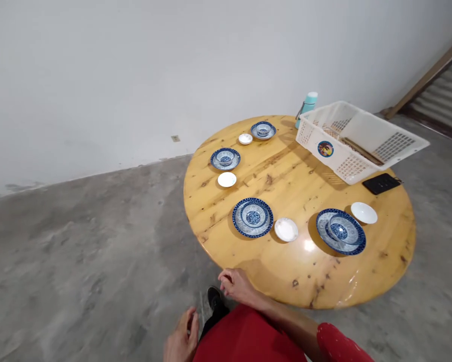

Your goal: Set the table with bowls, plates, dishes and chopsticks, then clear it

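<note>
My right hand [236, 285] hangs just below the near edge of the round wooden table [286, 271], fingers curled in, with nothing visible in them. My left hand [181, 338] is low beside my red clothing, fingers loosely extended and holding nothing. The nearest things on the table are a blue patterned plate with a bowl on it [252, 216] and a small white dish [286, 229]. A second blue plate and bowl [341, 231] with a white dish [363, 212] sits to the right.
Two more blue plate-and-bowl sets [225, 158] [263, 130], each with a white dish, stand at the far left. A white plastic basket [361, 141] holding chopsticks, a teal flask [306, 107] and a black flat object [381, 183] lie at the far right. The floor is bare concrete and the wall is white.
</note>
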`<state>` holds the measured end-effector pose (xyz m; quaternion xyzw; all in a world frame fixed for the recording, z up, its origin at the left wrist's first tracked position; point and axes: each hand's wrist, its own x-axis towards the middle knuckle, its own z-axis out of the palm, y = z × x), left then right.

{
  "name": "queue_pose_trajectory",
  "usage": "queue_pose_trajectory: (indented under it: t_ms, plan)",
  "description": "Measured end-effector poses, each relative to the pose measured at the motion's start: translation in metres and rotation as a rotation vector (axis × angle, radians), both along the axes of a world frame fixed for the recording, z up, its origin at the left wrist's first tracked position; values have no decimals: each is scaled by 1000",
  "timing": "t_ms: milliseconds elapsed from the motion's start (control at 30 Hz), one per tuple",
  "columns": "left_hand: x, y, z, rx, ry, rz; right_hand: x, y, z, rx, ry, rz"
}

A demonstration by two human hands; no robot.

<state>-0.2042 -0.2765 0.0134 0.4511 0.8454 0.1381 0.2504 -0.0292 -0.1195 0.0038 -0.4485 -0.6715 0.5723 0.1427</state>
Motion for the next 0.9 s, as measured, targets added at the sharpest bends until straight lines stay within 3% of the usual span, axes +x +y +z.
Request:
queue_pose_trajectory:
  t_ms: [167,267,433,667,767,900]
  plan:
    - [-89,0,20,-18,-29,22,-78,-14,7,-26,79,-43]
    - [-124,4,23,-32,-20,-6,-111,-17,15,40,55,-9]
    - [-138,32,17,36,-122,-134,-126,-16,20,95,-25,-86]
    - [-131,93,4,94,-350,-358,-113,-6,2,5,-96,-238]
    - [-153,125,4,102,-329,-386,-122,17,-6,-52,-103,-314]
    - [-198,160,14,86,-209,-289,-154,66,-2,-69,-51,-390]
